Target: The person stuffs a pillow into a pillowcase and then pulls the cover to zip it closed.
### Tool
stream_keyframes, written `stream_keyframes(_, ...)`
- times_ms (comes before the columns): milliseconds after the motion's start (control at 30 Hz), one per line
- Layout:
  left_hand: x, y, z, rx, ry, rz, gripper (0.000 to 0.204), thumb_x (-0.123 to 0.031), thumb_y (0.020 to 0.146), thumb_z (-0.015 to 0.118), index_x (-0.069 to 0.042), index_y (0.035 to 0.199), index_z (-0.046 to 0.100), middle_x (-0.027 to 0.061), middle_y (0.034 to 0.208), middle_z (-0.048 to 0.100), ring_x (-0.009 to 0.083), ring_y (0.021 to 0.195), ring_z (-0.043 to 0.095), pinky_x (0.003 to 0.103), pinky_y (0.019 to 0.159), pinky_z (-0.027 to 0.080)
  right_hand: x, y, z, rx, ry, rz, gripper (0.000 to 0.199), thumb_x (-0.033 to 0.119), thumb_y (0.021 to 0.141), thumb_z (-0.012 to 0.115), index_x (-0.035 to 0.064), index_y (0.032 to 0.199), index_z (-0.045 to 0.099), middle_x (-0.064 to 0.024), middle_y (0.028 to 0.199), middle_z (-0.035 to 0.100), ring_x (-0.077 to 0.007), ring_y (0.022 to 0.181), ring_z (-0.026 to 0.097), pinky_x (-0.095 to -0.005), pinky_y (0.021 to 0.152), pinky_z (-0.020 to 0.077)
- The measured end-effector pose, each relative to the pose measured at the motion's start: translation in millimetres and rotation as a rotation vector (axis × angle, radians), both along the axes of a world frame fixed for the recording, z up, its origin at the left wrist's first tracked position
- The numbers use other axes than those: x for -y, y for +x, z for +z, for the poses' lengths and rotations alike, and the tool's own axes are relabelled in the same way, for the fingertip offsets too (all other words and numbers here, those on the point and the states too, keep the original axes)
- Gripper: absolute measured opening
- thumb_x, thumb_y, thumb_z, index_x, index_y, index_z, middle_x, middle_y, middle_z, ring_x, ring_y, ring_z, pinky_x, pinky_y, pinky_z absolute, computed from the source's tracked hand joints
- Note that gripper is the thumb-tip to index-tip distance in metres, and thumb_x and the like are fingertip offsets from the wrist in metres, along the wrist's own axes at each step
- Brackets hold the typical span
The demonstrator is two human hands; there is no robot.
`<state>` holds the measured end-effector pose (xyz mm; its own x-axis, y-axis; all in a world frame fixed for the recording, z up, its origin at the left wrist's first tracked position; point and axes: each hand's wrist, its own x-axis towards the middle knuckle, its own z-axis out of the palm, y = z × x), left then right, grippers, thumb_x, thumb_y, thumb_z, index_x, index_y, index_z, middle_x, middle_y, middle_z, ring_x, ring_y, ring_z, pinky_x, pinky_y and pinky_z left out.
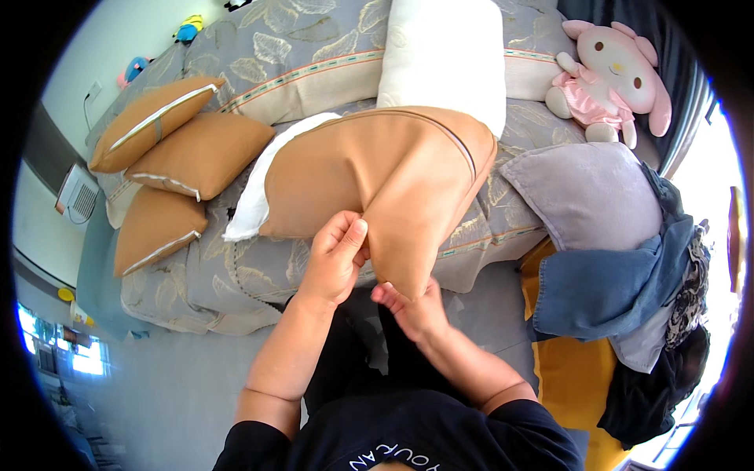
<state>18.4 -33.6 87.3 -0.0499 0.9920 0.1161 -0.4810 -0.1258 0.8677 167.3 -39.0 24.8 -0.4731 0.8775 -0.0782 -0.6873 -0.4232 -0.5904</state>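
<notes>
A tan, leather-like cushion cover [314, 180] lies across the sofa's front edge, with one corner pulled toward me. A dark zip line curves along its upper right side. White fabric [253, 202] shows from under its left end; whether this is an insert or a lining I cannot tell. My left hand [338, 255] pinches the cover's near edge between thumb and fingers. My right hand [415, 308] is at the hanging corner, its fingers curled around the tip from below and partly hidden by the fabric.
The sofa [314, 74] wears a grey leaf-patterned throw. Several tan cushions [200, 153] with white zips are piled at left. A white pillow [441, 55] leans behind the cover. At right are a pink plush toy [613, 78], a grey cushion [585, 192] and heaped clothes [605, 275].
</notes>
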Motion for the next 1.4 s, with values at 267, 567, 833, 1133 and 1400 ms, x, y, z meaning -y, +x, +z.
stream_keyframes(267, -24, 43, -11, 0.102, -0.016, -0.163, 0.022, -0.028, 0.101, 0.05, -0.008, 0.095, 0.051, 0.0012, 0.088, 0.06, 0.0097, 0.079, 0.057, 0.027, 0.073, 0.049, 0, 16, -58, 0.227, -0.089, -0.056, 0.011, 0.007, 0.086, 0.067, 0.0035, 0.092, 0.059, -0.0088, 0.086, 0.065, -0.0201, 0.078, 0.066, -0.0325, 0.073, 0.0551)
stream_keyframes(567, -26, 48, -27, -0.221, -0.106, 0.208, 0.019, -0.023, 0.1, 0.053, -0.004, 0.097, 0.052, 0.0046, 0.083, 0.061, 0.0121, 0.075, 0.057, 0.027, 0.068, 0.048, -20, 41, -35, 0.147, 0.048, -0.371, 0.031, 0.013, 0.087, 0.066, -0.0031, 0.112, 0.057, -0.0065, 0.103, 0.063, -0.0112, 0.089, 0.058, -0.0272, 0.078, 0.0479)
stream_keyframes(833, -12, 34, -10, -1.19, 0.427, 0.708, 0.026, -0.018, 0.093, 0.064, 0.0, 0.109, 0.054, 0.01, 0.065, 0.059, 0.0296, 0.054, 0.06, 0.037, 0.05, 0.048, -43, 19, -36, 0.386, 0.221, -0.713, 0.032, 0.002, 0.08, 0.074, -0.0016, 0.105, 0.055, -0.0062, 0.104, 0.064, -0.0126, 0.09, 0.061, -0.0255, 0.078, 0.0494)
stream_keyframes(1133, -22, 17, 23, -1.619, 0.642, 0.598, 0.028, -0.024, 0.081, 0.073, -0.009, 0.103, 0.066, 0.0057, 0.065, 0.06, 0.0228, 0.057, 0.061, 0.034, 0.048, 0.047, -53, 21, -40, 0.229, 0.164, -0.555, 0.011, 0.001, 0.084, 0.069, 0.0003, 0.087, 0.059, -0.0059, 0.085, 0.066, -0.0116, 0.078, 0.063, -0.0251, 0.074, 0.052)
stream_keyframes(1400, -48, 1, 22, -1.749, 0.936, 0.555, 0.017, -0.017, 0.085, 0.068, -0.005, 0.083, 0.056, 0.0122, 0.082, 0.061, 0.0349, 0.08, 0.061, 0.048, 0.089, 0.049, -66, 18, -83, 0.142, 0.023, -0.473, 0.016, -0.004, 0.083, 0.063, 0.0049, 0.081, 0.05, -0.0059, 0.076, 0.064, -0.0118, 0.063, 0.062, -0.0279, 0.062, 0.0556)
